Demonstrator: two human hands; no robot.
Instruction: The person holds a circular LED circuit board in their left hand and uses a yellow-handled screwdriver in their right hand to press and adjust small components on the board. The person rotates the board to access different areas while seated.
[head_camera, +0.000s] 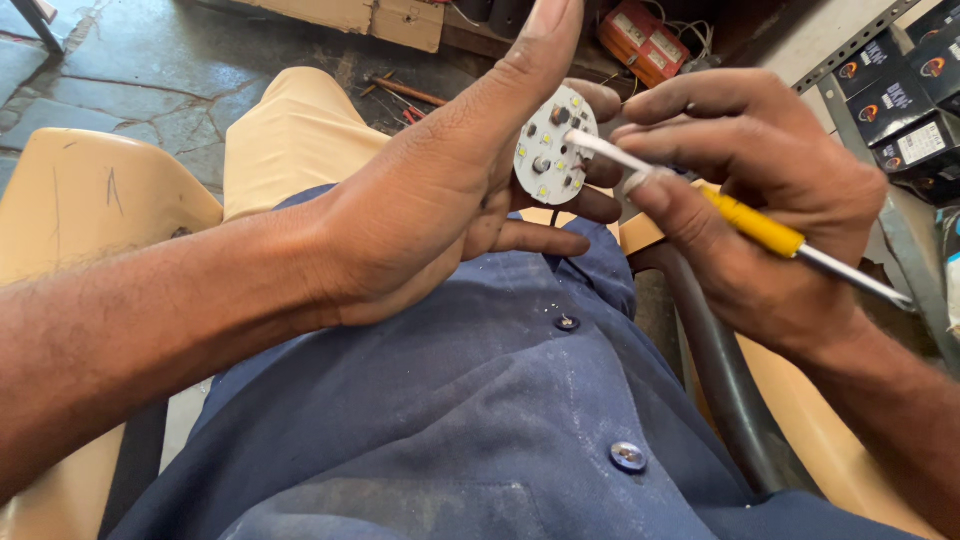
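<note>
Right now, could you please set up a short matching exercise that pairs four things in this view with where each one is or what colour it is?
Things:
1. round white circuit board
2. yellow-handled tool
3. blue shirt
4. dark boxes

Places, colours or states:
A. stacked on the shelf at the upper right
B. held up in the fingers of the left hand
C. covers the lap, with round buttons down the front
D. gripped by the right hand, its pale tip on the board

Pairs: 1-B, 2-D, 3-C, 4-A
</note>
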